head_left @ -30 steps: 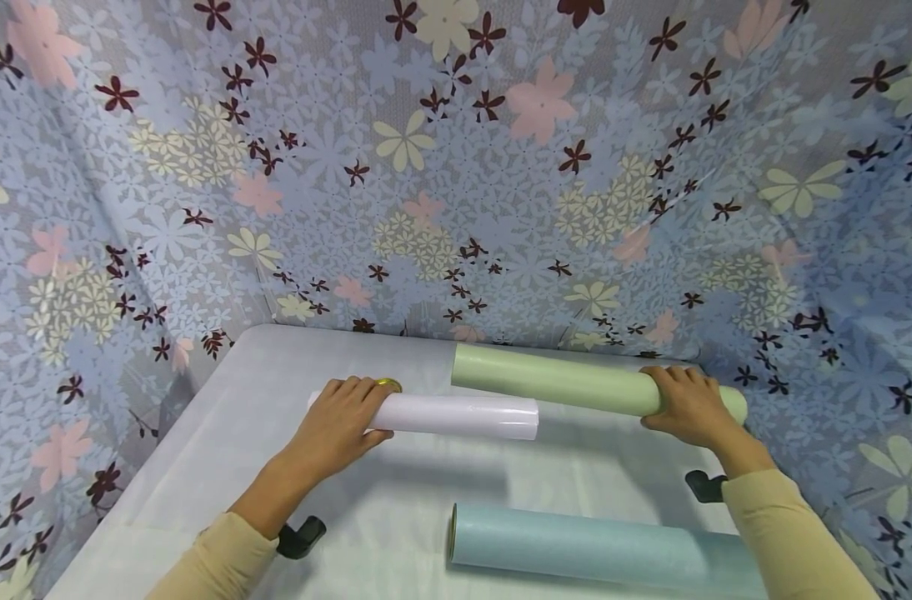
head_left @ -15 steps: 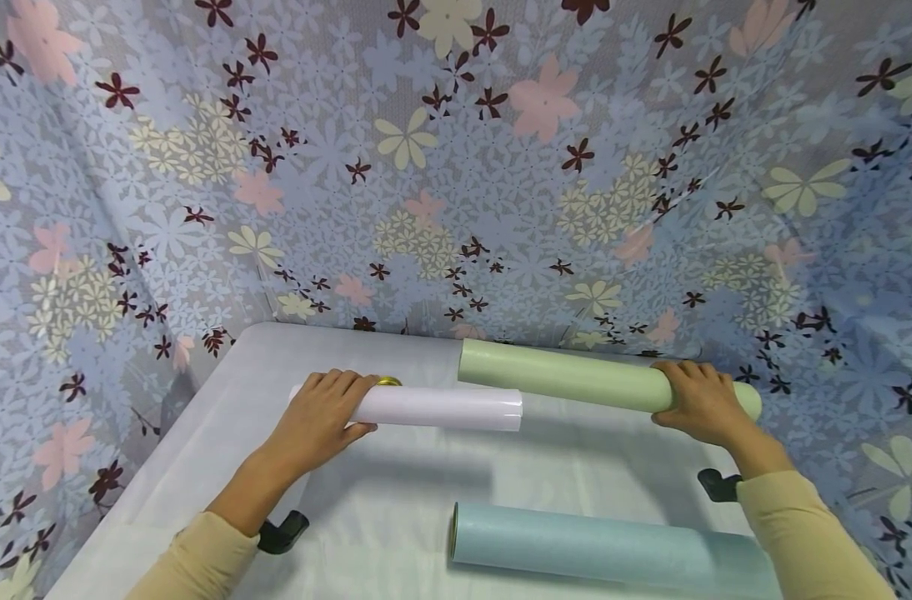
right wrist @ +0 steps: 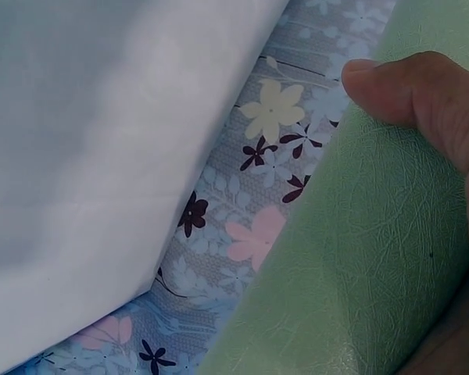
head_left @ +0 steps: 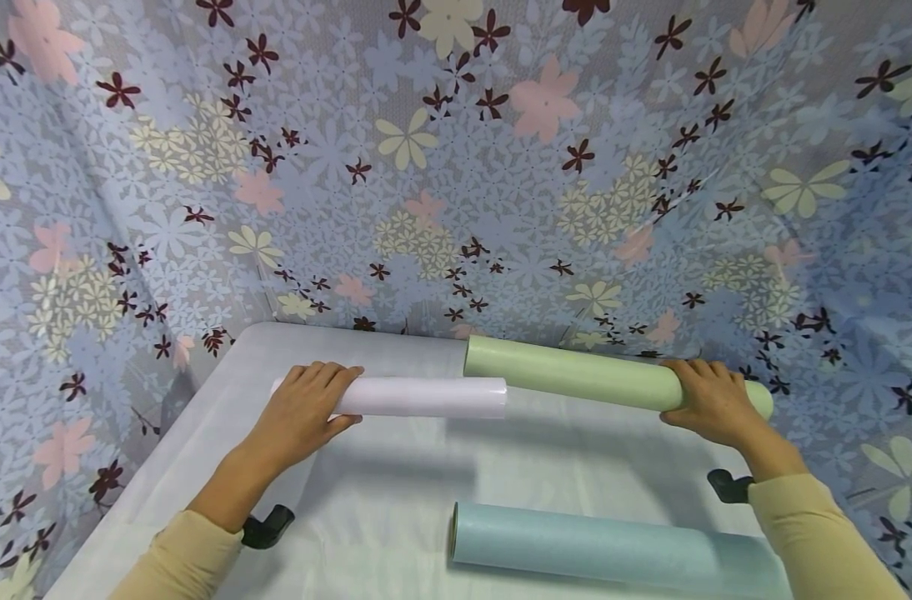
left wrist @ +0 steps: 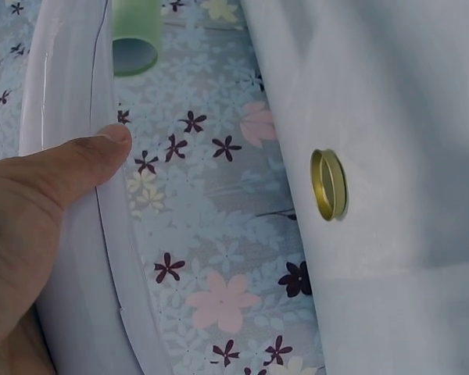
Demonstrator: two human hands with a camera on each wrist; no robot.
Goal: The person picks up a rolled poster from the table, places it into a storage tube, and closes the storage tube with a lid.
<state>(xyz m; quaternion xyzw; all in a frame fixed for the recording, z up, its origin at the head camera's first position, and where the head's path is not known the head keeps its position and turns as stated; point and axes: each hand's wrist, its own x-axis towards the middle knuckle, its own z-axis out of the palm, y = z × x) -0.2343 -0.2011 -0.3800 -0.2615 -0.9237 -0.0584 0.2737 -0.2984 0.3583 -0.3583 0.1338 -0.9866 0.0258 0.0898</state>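
Note:
My left hand (head_left: 298, 414) grips a glossy white roll (head_left: 433, 397) near its left end, thumb below it in the head view. In the left wrist view the thumb lies across the roll, beside a lengthwise sheet edge. My right hand (head_left: 713, 402) holds a green roll (head_left: 568, 371) close to its right end; the right wrist view shows a creased, leather-like surface on this green roll (right wrist: 352, 258). Both rolls are raised, with shadows on the table beneath. Their near ends are close, the green one slightly farther back. Palms and some fingers are hidden.
A light blue roll (head_left: 598, 546) lies on the white-covered table (head_left: 381, 533) at the front right. A gold ring (left wrist: 328, 185) sits on the table, hidden in the head view. Flowered cloth (head_left: 456, 208) hangs behind and at both sides.
My left hand has moved left and slightly away with the white roll, which now covers the gold ring in the head view. My right hand has shifted right with the green roll.

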